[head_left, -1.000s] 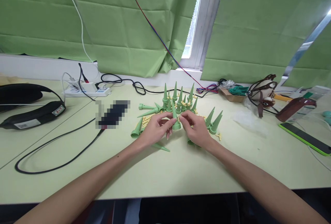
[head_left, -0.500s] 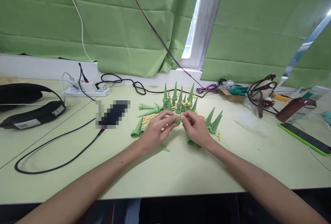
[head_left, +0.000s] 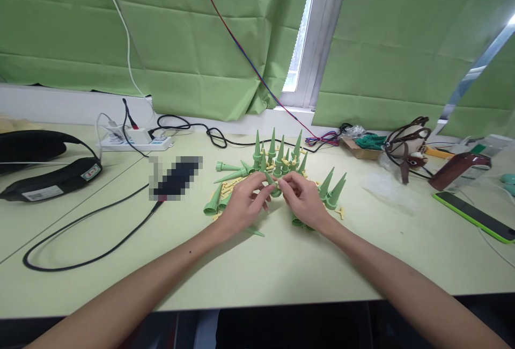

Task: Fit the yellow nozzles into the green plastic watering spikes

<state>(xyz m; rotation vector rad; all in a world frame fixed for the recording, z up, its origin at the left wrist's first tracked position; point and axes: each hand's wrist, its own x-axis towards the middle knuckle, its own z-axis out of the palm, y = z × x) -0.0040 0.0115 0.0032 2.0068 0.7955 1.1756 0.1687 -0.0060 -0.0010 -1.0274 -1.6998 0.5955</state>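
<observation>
My left hand (head_left: 245, 198) is closed around a green plastic watering spike (head_left: 276, 192), its tip tilted up and to the left, its wide collar low between both hands. My right hand (head_left: 302, 193) pinches at the right side of that collar; whatever lies between its fingertips is hidden. Behind the hands, several green spikes (head_left: 281, 150) stand upright, some with small yellow valves (head_left: 295, 160) fitted. More spikes (head_left: 211, 206) lie at the left beside a heap of loose yellow valves (head_left: 230, 185). To the right, spikes (head_left: 335, 194) stand near a single yellow valve (head_left: 341, 213).
A black cable loops across the table (head_left: 257, 279) at left, near a blurred-out dark device (head_left: 177, 177). A power strip (head_left: 137, 142) sits at the back. On the right are a phone (head_left: 475, 215), a dark red bottle (head_left: 461, 171), plastic wrap and a cardboard box (head_left: 362, 149).
The held spike has turned from lying mostly hidden in my fingers to tip up. My left fingers have curled lower around it; my right hand has shifted slightly left.
</observation>
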